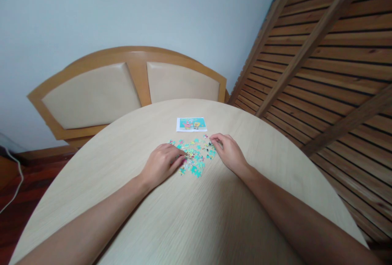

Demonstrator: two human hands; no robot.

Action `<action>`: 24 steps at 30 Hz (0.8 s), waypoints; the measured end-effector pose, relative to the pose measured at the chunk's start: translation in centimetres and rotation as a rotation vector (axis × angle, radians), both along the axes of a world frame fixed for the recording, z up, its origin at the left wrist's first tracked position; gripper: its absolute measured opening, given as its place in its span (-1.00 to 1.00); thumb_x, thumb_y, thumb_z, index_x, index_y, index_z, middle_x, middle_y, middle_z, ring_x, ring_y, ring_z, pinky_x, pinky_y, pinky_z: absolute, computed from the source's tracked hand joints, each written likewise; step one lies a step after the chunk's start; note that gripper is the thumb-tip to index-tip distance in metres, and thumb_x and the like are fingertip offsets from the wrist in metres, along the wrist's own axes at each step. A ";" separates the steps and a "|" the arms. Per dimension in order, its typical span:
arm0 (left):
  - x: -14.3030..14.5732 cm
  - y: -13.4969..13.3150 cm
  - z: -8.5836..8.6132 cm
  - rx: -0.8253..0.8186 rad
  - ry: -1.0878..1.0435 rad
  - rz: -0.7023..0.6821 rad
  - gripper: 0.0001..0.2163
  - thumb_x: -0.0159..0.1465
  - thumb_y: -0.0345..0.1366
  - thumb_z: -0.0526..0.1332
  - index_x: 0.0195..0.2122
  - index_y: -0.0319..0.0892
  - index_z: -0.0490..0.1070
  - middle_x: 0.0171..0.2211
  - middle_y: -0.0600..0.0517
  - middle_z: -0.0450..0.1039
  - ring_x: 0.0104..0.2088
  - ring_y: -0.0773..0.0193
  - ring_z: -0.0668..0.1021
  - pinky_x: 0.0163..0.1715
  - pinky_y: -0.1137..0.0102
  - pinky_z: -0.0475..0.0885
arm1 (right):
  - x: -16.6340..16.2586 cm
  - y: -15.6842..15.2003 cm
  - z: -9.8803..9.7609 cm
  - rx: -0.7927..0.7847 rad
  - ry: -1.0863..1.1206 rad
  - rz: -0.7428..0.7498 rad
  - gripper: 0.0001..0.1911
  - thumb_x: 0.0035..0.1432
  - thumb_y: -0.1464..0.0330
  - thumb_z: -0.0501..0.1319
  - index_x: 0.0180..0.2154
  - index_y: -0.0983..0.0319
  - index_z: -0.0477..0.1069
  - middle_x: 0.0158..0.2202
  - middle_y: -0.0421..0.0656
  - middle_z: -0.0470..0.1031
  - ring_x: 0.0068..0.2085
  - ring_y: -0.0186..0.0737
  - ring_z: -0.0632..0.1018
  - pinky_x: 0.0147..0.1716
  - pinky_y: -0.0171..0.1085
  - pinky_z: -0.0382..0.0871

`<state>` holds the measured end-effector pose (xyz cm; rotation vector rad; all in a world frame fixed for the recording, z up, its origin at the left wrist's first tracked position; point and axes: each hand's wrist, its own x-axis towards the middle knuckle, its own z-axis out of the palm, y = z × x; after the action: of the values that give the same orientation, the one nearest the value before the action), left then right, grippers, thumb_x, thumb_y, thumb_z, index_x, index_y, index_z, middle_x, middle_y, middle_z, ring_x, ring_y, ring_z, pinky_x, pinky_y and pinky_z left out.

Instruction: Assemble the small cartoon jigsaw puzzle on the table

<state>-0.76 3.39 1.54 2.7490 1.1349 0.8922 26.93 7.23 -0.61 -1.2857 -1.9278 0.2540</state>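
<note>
Small jigsaw puzzle pieces (196, 170), mostly turquoise with bits of yellow, pink and white, lie in a loose pile on the round table. My left hand (162, 162) rests at the pile's left side, thumb and fingers pinched on a puzzle piece at its edge. On the right, my right hand (228, 150) is at the pile's upper right, thumb and index finger closed together; what they hold, if anything, is too small to make out. Behind the pile lies a picture sheet (192, 124) with a pink and a yellow cartoon figure on turquoise.
The pale wooden round table (122, 208) curves away on both sides. A bench back (92, 93) with cream panels stands beyond it against the wall. Wooden slats (330, 56) rise at the right. A white cable (21, 175) hangs at the far left.
</note>
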 end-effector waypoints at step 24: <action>-0.1 0.1 -0.2 0.003 -0.002 0.030 -0.82 0.46 -0.22 0.13 -0.14 -0.14 0.49 -0.25 -0.03 0.61 -0.21 0.10 0.61 -0.14 0.17 0.49 | 0.3 0.8 -1.3 -0.023 -0.080 0.003 -0.65 0.30 0.41 0.17 0.07 0.16 0.55 -0.06 -0.04 0.62 0.07 0.05 0.45 0.11 0.04 0.35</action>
<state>-0.83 3.45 1.30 2.7398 1.1783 0.9002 27.19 7.98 -1.89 -1.3262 -1.9989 0.2294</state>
